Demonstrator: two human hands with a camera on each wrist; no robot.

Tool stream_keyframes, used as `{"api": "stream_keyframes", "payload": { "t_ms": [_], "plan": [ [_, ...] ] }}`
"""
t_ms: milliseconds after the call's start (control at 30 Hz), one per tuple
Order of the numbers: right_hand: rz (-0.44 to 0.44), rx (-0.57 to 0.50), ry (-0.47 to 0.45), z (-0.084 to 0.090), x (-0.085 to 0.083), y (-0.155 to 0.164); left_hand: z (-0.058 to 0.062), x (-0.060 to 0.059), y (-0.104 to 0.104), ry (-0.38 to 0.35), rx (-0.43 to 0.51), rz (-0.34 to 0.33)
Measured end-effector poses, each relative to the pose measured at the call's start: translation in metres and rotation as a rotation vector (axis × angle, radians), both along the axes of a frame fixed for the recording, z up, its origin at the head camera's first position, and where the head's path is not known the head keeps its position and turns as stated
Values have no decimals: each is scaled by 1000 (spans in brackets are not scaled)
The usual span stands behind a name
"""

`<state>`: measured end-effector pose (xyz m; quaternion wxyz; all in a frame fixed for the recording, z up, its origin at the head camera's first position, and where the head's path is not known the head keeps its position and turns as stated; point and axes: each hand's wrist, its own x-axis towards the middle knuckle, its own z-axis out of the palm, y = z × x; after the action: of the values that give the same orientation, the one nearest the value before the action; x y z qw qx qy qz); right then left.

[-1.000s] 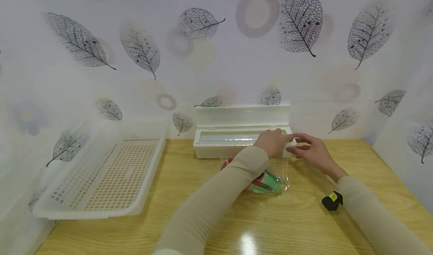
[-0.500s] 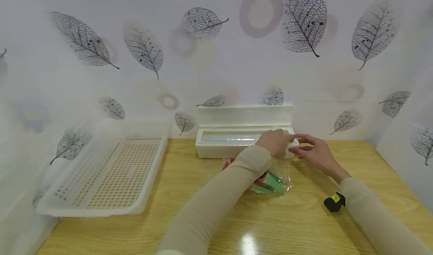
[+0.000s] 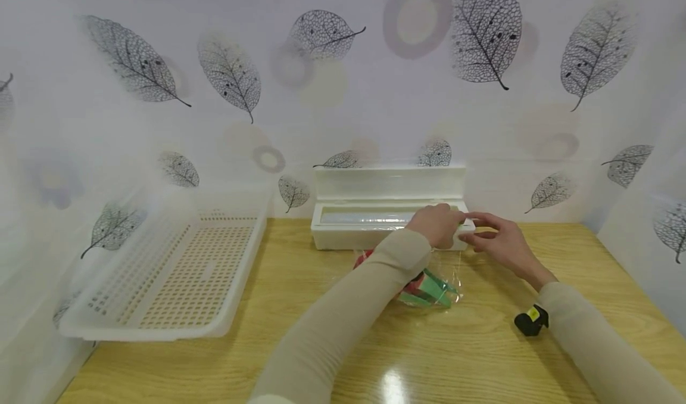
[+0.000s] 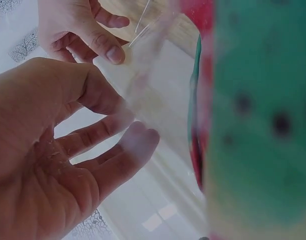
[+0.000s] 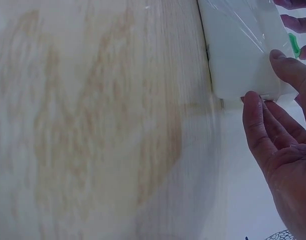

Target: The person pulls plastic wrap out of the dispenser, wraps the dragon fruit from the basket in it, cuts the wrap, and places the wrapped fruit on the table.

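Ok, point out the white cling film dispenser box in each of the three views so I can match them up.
Head: the white dispenser box sits at centre against the back wall, lid open, both hands at its right end.
Left wrist: the box itself cannot be made out; only clear film and the hands show.
Right wrist: its end shows at upper right, fingertips touching it.
Shared landmark: the clear film stretched from the box.
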<state>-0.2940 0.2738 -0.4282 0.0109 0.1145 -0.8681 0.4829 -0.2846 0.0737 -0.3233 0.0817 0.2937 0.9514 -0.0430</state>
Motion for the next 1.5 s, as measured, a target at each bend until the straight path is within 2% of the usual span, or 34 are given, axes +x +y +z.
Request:
{"api": "stream_keyframes", "payload": {
  "t_ms": [300,767,1300,1500],
  "plan": [
    [-1,-27,-4,0,0,-1,3,-1,-1,-15,-11,7],
    [6,-38,11,-1,-1,1,0,-2,4,32,-37,28],
    [24,-67,24,-2,-1,0,-3,-3,6,35,-26,45],
    [22,-68,22,-4,-1,1,-1,-2,1,38,-8,29]
  ]
}}
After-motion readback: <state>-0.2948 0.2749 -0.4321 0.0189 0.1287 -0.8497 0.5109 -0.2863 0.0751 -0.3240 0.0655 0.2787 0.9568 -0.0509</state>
